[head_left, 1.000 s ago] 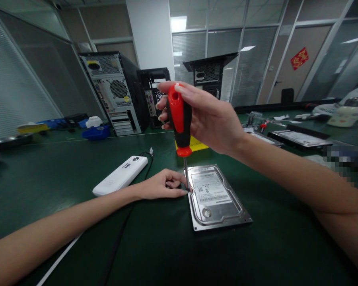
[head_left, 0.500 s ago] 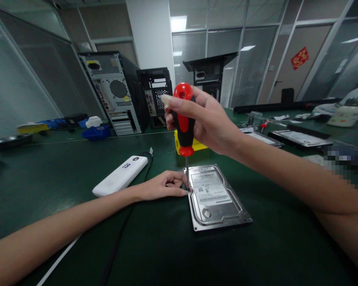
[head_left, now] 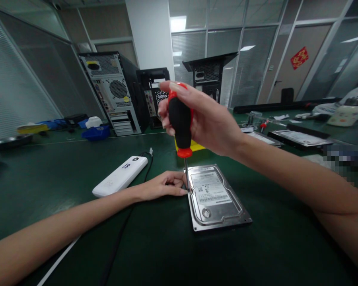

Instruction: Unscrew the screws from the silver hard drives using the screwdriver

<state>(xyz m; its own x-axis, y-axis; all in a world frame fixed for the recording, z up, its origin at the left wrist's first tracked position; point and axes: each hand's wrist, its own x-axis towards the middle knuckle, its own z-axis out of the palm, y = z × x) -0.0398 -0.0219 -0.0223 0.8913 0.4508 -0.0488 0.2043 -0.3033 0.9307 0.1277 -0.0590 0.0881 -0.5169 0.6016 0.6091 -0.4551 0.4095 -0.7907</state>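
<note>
A silver hard drive point(head_left: 214, 198) with a white label lies flat on the green table. My right hand point(head_left: 210, 115) is wrapped round the red and black handle of a screwdriver point(head_left: 180, 121), thumb over its top. The screwdriver stands nearly upright, tilted slightly, its tip at the left edge of the drive. My left hand point(head_left: 164, 185) rests on the table, fingers curled and closed at that same edge, with the thumb tip right beside the screwdriver's tip. The shaft partly covers the left fingertips, and the screw under the tip cannot be made out.
A white power bank point(head_left: 121, 176) with a black cable lies left of the drive. Behind my right hand is a yellow object point(head_left: 198, 146), partly hidden. Computer cases point(head_left: 116, 91) stand at the back, a blue tray point(head_left: 96, 133) back left. More drives point(head_left: 301, 138) lie on the right.
My right hand has turned the screwdriver handle, so more of its black side shows, and the handle leans slightly further left. My left hand and the hard drive have stayed in place.
</note>
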